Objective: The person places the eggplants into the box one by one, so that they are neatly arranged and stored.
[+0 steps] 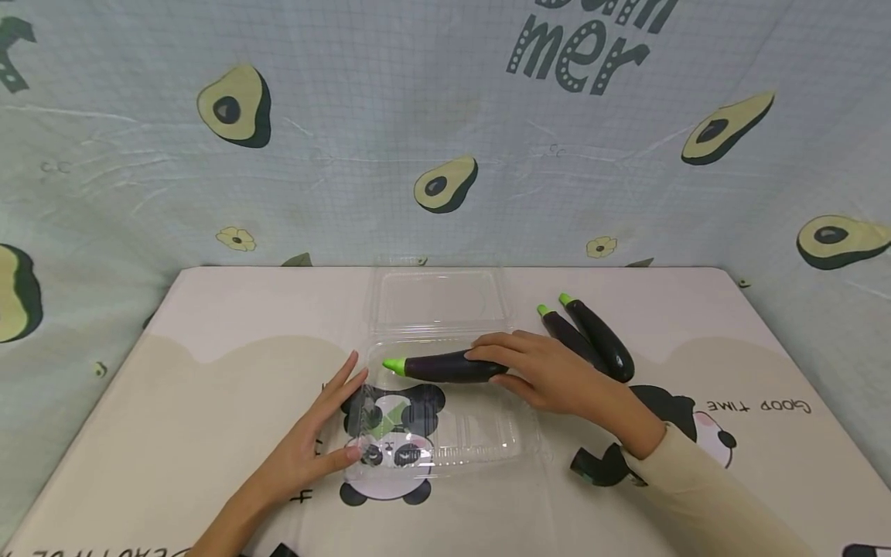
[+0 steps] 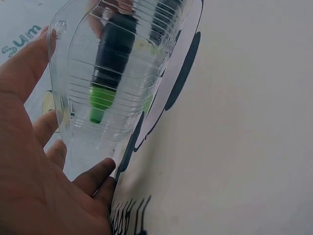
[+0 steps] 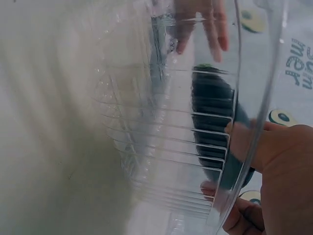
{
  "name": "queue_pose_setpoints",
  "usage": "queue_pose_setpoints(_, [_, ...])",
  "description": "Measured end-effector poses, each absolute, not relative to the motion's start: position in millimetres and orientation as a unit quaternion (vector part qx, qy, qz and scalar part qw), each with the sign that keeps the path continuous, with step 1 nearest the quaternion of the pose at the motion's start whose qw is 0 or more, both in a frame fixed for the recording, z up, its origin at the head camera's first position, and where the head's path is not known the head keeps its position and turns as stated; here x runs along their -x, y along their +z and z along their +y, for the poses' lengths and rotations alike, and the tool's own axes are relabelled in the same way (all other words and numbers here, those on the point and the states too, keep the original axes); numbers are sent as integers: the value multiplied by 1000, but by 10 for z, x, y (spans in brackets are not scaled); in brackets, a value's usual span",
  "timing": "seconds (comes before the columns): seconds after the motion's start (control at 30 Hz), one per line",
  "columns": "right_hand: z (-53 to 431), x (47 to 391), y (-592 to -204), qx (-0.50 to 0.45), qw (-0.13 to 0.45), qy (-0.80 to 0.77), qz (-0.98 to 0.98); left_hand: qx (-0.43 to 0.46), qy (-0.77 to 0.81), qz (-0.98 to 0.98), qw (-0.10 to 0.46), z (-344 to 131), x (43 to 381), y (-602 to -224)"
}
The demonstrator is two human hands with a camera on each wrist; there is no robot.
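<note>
An eggplant, dark purple with a bright green stem end, lies crosswise over the back part of a clear plastic clamshell box. My right hand grips its thick right end between thumb and fingers. In the right wrist view the box wall partly covers the eggplant. At the box's left side, my left hand rests with fingers spread and straight, thumb against the rim. The left wrist view shows the eggplant through the ribbed wall.
The box's clear lid stands folded back behind it. Two more eggplants lie side by side at the right, near my right forearm. A printed cloth covers the table, and an avocado-print curtain hangs behind.
</note>
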State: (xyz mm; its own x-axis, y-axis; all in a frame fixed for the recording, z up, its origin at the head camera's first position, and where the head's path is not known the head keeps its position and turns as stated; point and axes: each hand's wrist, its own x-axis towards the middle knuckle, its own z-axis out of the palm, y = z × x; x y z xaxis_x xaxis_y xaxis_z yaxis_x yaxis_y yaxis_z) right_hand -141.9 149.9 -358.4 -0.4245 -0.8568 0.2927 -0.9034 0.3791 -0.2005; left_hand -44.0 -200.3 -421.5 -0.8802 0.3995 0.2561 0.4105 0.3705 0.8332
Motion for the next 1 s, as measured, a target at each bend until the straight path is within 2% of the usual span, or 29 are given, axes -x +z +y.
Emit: queue_pose_setpoints(1.0, [1403, 1442, -3618, -530, 52, 92, -841, 243, -513, -823, 4, -2010, 433, -4228])
